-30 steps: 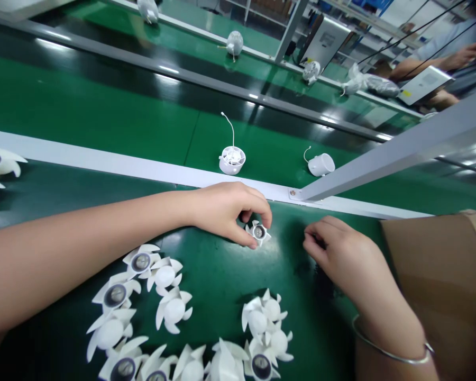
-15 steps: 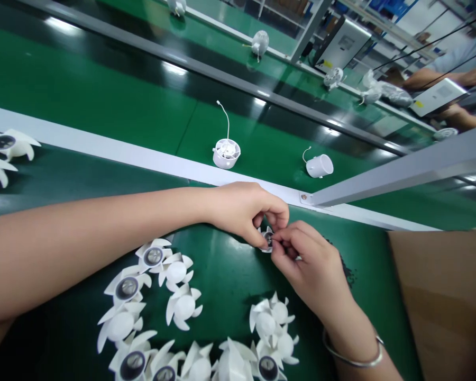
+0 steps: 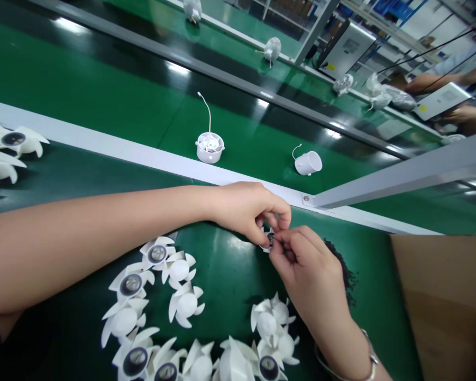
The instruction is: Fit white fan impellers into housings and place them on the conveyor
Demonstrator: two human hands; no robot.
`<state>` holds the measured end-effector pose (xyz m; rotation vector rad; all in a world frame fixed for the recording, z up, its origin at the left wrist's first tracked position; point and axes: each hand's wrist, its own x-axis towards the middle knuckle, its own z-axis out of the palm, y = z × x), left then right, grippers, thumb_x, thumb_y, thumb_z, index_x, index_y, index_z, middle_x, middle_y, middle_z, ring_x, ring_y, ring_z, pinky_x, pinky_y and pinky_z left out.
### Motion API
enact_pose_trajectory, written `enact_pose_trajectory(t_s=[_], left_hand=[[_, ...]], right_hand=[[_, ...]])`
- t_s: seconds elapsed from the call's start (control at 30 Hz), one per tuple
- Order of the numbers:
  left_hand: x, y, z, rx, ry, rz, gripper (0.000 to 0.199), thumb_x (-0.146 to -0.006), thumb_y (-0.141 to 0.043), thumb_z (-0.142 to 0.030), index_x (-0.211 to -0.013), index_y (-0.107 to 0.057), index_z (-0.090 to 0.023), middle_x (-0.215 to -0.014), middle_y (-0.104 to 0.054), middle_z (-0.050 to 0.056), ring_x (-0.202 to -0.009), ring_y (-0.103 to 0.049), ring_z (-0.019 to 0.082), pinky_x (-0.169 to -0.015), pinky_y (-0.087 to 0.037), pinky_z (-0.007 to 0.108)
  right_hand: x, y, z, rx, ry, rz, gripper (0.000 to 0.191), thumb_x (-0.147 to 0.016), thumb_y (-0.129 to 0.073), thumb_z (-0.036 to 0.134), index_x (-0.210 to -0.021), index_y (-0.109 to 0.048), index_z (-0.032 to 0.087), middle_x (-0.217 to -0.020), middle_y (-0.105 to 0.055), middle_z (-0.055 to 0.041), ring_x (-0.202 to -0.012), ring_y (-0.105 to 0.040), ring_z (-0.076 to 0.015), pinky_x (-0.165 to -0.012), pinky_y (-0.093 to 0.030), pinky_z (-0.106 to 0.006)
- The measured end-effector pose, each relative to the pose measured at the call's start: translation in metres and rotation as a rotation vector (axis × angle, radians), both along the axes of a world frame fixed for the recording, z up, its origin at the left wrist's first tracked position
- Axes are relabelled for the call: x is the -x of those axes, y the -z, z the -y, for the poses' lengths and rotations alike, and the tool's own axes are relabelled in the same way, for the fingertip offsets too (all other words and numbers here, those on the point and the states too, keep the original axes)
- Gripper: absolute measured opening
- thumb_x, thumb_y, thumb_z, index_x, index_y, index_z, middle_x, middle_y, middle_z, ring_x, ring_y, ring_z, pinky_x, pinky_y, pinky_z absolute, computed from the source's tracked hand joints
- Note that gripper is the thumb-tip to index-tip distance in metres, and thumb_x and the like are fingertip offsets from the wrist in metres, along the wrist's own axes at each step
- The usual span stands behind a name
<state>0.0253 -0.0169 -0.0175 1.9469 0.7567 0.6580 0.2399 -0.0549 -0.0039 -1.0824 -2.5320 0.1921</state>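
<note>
My left hand [image 3: 254, 211] reaches in from the left, thumb and fingers curled round the edge of a small white fan blade [image 3: 266, 233] with a dark, metallic-looking centre. Most of this part is hidden by my fingers. My right hand [image 3: 311, 267] comes from the lower right, its thumb and forefinger pinched together at the part's centre. What lies in that pinch, if anything, is too small to make out. Below my hands, several white fan blades [image 3: 186, 304] form a curved row on the green work surface [image 3: 222, 296], some with the dark round hub facing up.
Small black bits [image 3: 344, 270] lie right of my right hand, beside a cardboard box [image 3: 440, 296]. Beyond the white rail [image 3: 143, 154], two white round housings [image 3: 210, 148] with wires ride on a green belt [image 3: 115, 100]. A grey post [image 3: 400, 169] slants at right. Another person's arms show far right.
Both housings on the belt have shifted left. My hands keep the same hold on the small fan blade, and my right wrist has dropped slightly, showing more of the black bits.
</note>
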Motion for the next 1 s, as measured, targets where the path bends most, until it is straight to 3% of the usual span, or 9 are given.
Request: enact_pose_trajectory(t_s=[0.17, 0.37, 0.47, 0.53, 0.63, 0.7, 0.8, 0.9, 1.0], left_hand=[[0.001, 0.000, -0.001, 0.012, 0.000, -0.005, 0.032, -0.068, -0.075, -0.013, -0.097, -0.065, -0.022, -0.090, -0.075, -0.005, -0.070, -0.065, 0.009, -0.065, -0.046, 0.019], [0.001, -0.002, -0.001, 0.033, -0.011, -0.023, 0.031, -0.068, -0.077, -0.015, -0.096, -0.066, -0.022, -0.099, -0.075, -0.006, -0.067, -0.063, 0.007, -0.064, -0.046, 0.020], [0.002, -0.003, -0.001, 0.036, 0.002, -0.022, 0.031, -0.068, -0.077, -0.015, -0.096, -0.066, -0.022, -0.100, -0.075, -0.007, -0.067, -0.063, 0.007, -0.064, -0.046, 0.020], [0.003, -0.003, -0.002, 0.041, 0.014, -0.030, 0.032, -0.069, -0.078, -0.017, -0.098, -0.066, -0.022, -0.100, -0.075, -0.006, -0.069, -0.063, 0.007, -0.065, -0.046, 0.020], [0.005, -0.003, -0.002, 0.037, 0.040, -0.027, 0.032, -0.071, -0.077, -0.019, -0.101, -0.066, -0.023, -0.100, -0.075, -0.006, -0.071, -0.064, 0.008, -0.068, -0.047, 0.020], [0.006, -0.003, -0.002, 0.016, 0.049, -0.027, 0.032, -0.071, -0.076, -0.019, -0.102, -0.067, -0.022, -0.101, -0.074, -0.005, -0.074, -0.066, 0.008, -0.070, -0.048, 0.020], [0.008, -0.007, 0.000, -0.017, 0.033, -0.054, 0.030, -0.072, -0.075, -0.021, -0.102, -0.068, -0.021, -0.101, -0.073, -0.004, -0.077, -0.067, 0.009, -0.070, -0.047, 0.021], [0.009, -0.010, 0.001, -0.002, 0.027, -0.068, 0.031, -0.075, -0.074, -0.026, -0.105, -0.068, -0.021, -0.105, -0.073, -0.002, -0.080, -0.067, 0.010, -0.069, -0.046, 0.021], [0.011, -0.011, 0.002, 0.022, 0.030, -0.060, 0.032, -0.076, -0.074, -0.028, -0.107, -0.068, -0.021, -0.107, -0.072, -0.001, -0.085, -0.065, 0.012, -0.070, -0.046, 0.022]], right_hand=[[-0.003, -0.003, -0.003, 0.030, -0.088, 0.009, 0.011, -0.094, -0.053, 0.017, -0.087, -0.061, 0.018, -0.082, -0.062, -0.0032, -0.063, -0.057, -0.0127, -0.057, -0.046, -0.026], [-0.012, -0.011, -0.002, -0.234, -0.295, 0.199, 0.014, -0.091, -0.060, 0.014, -0.102, -0.068, 0.013, -0.078, -0.064, -0.0037, -0.062, -0.057, -0.0163, -0.056, -0.044, -0.032], [-0.018, -0.012, -0.003, -0.229, -0.342, 0.151, 0.020, -0.088, -0.064, 0.013, -0.107, -0.068, 0.015, -0.076, -0.066, -0.0021, -0.063, -0.059, -0.0161, -0.058, -0.046, -0.032], [-0.022, -0.013, -0.007, -0.124, -0.280, 0.013, 0.017, -0.088, -0.064, 0.013, -0.103, -0.068, 0.019, -0.080, -0.067, -0.0018, -0.066, -0.061, -0.0153, -0.059, -0.048, -0.030], [-0.025, -0.016, -0.019, -0.048, -0.035, -0.214, 0.010, -0.089, -0.062, 0.016, -0.093, -0.069, 0.023, -0.083, -0.068, -0.0029, -0.071, -0.063, -0.0170, -0.062, -0.050, -0.031], [-0.021, -0.020, -0.034, -0.047, 0.103, -0.281, 0.009, -0.089, -0.063, 0.021, -0.096, -0.069, 0.023, -0.085, -0.067, -0.0038, -0.075, -0.063, -0.0184, -0.065, -0.050, -0.032], [-0.002, -0.022, -0.068, 0.050, 0.126, -0.256, 0.027, -0.088, -0.066, 0.033, -0.111, -0.065, 0.020, -0.097, -0.065, -0.0070, -0.083, -0.064, -0.0196, -0.069, -0.054, -0.032], [0.033, -0.018, -0.110, 0.113, 0.122, -0.139, 0.054, -0.082, -0.070, 0.044, -0.124, -0.059, 0.014, -0.117, -0.060, -0.0160, -0.103, -0.062, -0.0268, -0.079, -0.054, -0.037], [0.070, -0.009, -0.145, 0.100, 0.172, 0.014, 0.075, -0.077, -0.073, 0.041, -0.140, -0.046, 0.009, -0.133, -0.050, -0.0228, -0.118, -0.055, -0.0323, -0.096, -0.047, -0.043]])
